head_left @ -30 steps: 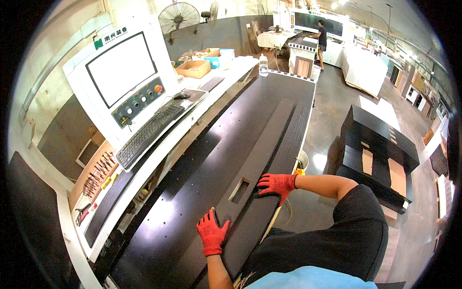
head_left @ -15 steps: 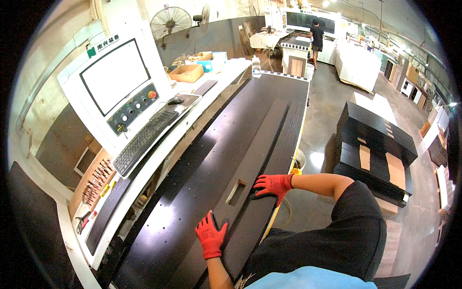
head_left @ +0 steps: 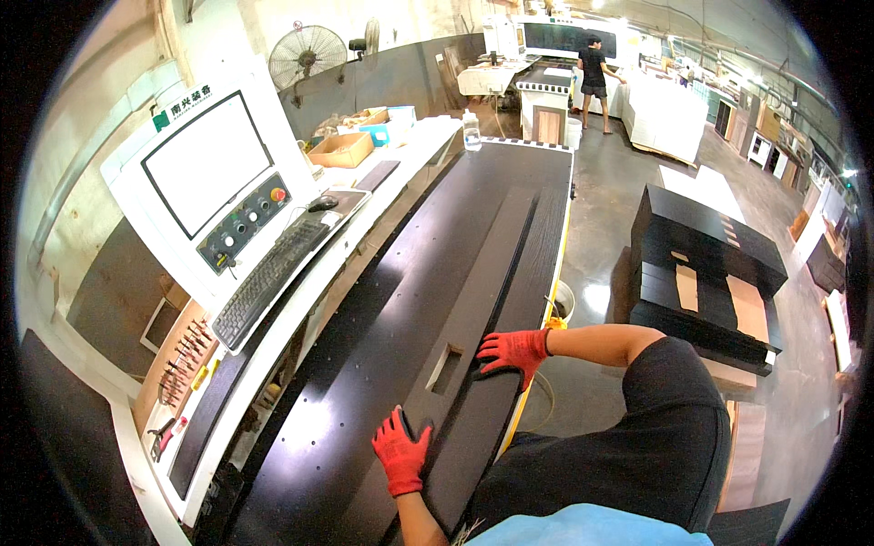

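A long dark board (head_left: 484,284) with a rectangular cutout (head_left: 444,369) lies lengthwise on a black, dotted machine table (head_left: 314,419). Beside it, along the table's right edge, runs another dark strip (head_left: 539,259) with a wood-like grain. My left hand (head_left: 401,455), in a red glove, rests on the cutout board just below the opening, its fingers spread. To the right of the opening, my right hand (head_left: 515,353), gloved alike, lies over the right-hand strip with its fingers stretched out to the left. Neither hand is closed around anything.
Left of the table stands a white control console (head_left: 205,173) with a keyboard (head_left: 273,282) and mouse (head_left: 322,203). A clear bottle (head_left: 471,132) is at the table's far end. Stacked black panels (head_left: 706,255) stand on the right. Another person (head_left: 594,77) stands far back.
My view has shifted slightly, so the surroundings sit a little differently. Both hands keep their places on the boards. The distant person has turned, with an arm reaching toward the white stack.
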Demonstrator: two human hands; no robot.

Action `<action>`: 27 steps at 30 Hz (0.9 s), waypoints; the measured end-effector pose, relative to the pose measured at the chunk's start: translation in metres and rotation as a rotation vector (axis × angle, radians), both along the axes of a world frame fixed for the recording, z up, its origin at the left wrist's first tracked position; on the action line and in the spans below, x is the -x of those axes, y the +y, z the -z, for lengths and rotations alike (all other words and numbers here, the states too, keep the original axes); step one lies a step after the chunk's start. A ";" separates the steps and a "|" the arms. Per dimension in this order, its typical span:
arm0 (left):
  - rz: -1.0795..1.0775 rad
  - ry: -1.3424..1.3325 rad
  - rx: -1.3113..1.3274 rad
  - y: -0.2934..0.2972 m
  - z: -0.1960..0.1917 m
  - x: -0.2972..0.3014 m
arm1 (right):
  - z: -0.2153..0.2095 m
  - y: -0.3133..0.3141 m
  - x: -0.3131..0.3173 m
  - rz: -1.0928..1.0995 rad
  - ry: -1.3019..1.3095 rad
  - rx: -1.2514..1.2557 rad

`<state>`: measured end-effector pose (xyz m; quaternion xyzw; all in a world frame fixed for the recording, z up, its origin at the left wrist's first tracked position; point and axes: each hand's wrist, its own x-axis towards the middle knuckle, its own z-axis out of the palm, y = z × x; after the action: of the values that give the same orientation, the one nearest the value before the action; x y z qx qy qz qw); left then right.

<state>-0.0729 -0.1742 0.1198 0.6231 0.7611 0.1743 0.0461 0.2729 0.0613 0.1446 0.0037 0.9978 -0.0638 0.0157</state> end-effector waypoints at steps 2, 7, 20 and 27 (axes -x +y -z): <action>0.014 -0.011 -0.025 0.001 0.003 -0.001 | -0.002 -0.002 -0.004 -0.003 0.019 -0.004; 0.089 -0.050 -0.075 0.007 0.001 0.001 | 0.009 0.001 -0.006 -0.020 0.032 -0.044; 0.039 -0.241 -0.181 0.019 0.084 0.021 | 0.014 -0.011 -0.014 -0.021 0.107 -0.070; 0.030 -0.225 -0.203 0.020 0.092 0.022 | 0.016 -0.008 -0.014 -0.032 0.119 -0.071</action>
<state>-0.0952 -0.1543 0.0275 0.6122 0.7203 0.3183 0.0706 0.2870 0.0528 0.1291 -0.0156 0.9986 -0.0280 -0.0429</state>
